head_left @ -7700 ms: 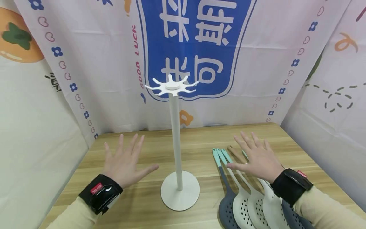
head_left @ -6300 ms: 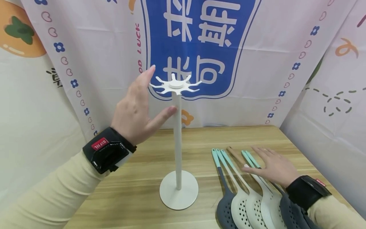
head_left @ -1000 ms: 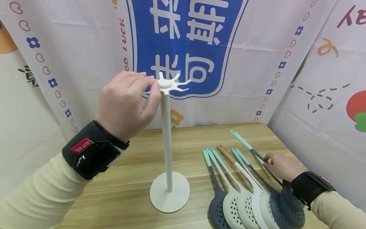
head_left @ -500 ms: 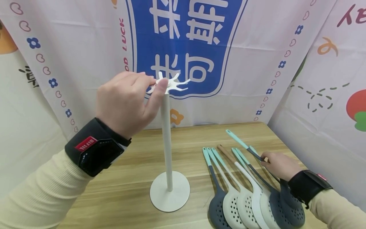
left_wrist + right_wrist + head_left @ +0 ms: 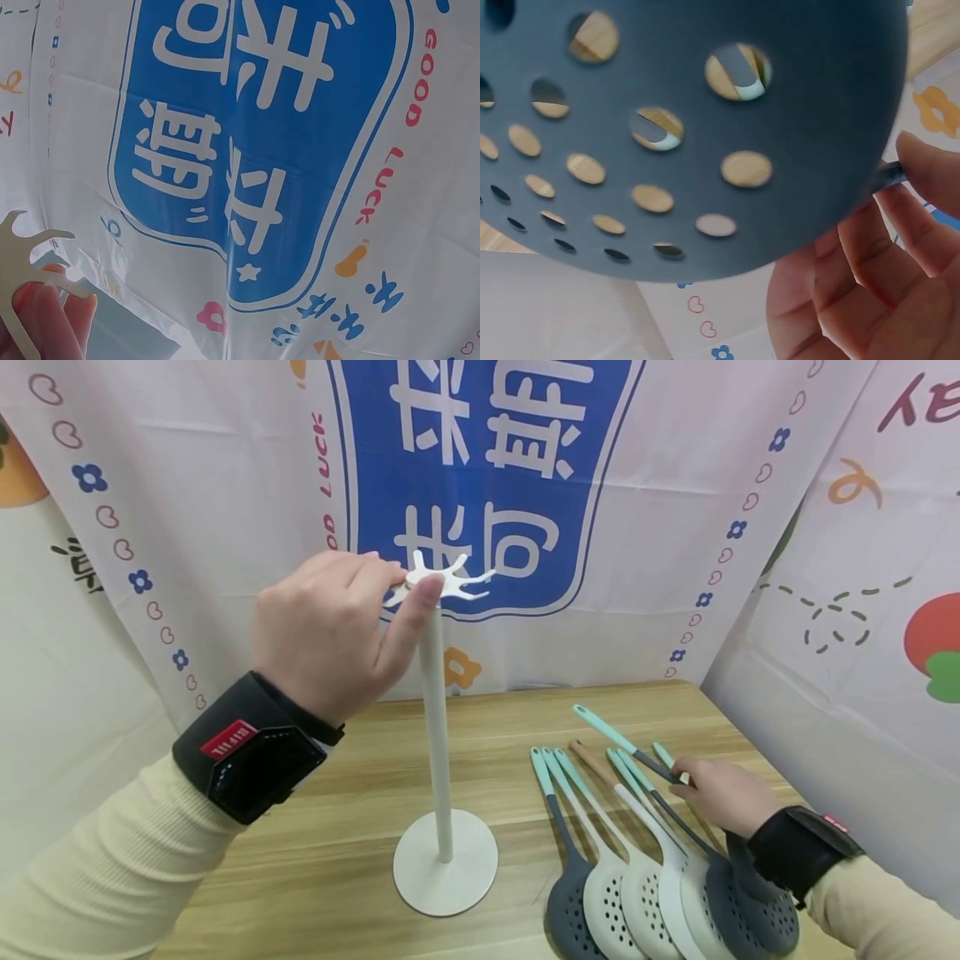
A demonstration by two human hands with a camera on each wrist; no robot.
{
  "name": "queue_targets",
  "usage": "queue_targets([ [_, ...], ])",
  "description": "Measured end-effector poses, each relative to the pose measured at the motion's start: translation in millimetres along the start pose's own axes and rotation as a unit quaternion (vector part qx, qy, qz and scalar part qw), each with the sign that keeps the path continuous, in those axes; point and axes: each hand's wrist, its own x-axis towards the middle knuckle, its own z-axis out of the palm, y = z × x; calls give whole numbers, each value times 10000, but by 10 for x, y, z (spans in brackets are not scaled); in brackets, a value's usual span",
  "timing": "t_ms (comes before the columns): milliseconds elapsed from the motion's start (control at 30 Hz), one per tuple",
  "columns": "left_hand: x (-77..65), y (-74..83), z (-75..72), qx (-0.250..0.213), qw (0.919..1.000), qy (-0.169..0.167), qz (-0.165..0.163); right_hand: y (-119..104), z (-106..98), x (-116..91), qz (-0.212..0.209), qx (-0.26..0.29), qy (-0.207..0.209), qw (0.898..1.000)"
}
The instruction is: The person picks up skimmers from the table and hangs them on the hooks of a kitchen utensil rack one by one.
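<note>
My left hand (image 5: 326, 631) grips the spoked hook top (image 5: 457, 582) of a white utensil stand (image 5: 437, 735), thumb in front; in the left wrist view its fingertips (image 5: 49, 319) lie against the spokes. The stand is upright on a round base (image 5: 446, 889). At the right, my right hand (image 5: 727, 793) pinches the dark stem of a skimmer (image 5: 603, 725) with a mint handle end, which slants up and left. Close up in the right wrist view, the skimmer's dark, holed bowl (image 5: 817, 112) fills much of the frame, its stem between thumb and fingers.
Several more skimmers lie side by side at the right, including a dark grey one (image 5: 573, 906) and a white one (image 5: 609, 902). Among them is a brown-handled white utensil (image 5: 596, 762). A printed cloth (image 5: 660, 552) hangs behind the wooden table (image 5: 315, 860).
Both hands were spread at first; the left rose to the stand's top, while the right took hold of a skimmer. Over the last second that skimmer moved left, and the left thumb shifted right.
</note>
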Motion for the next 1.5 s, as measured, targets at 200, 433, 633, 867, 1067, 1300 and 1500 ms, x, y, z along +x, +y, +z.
queue_targets([
  [200, -6, -3, 2, 5, 10000, 5, -11, -69, -9, 0, -15, -16, 20, 10000],
  [433, -12, -7, 9, 0, 10000, 2, 2, -131, -8, -22, -99, -72, 69, 9999],
  [633, -21, -16, 14, -11, 10000, 20, -8, -181, -24, -26, -231, -174, 157, 9995],
  [867, -24, -21, 18, 8, 10000, 41, 31, -242, -29, -62, -275, -12, 156, 9995],
  [1067, -25, -25, 19, 2, 10000, 32, 56, -280, -45, -74, -343, -38, 196, 9992],
  [1300, -28, -28, 20, 11, 9999, 107, 73, -336, -63, -85, -428, -36, 210, 9989],
  [1500, -27, -28, 16, -2, 10000, 69, 49, -371, -66, -94, -525, -146, 256, 9982],
])
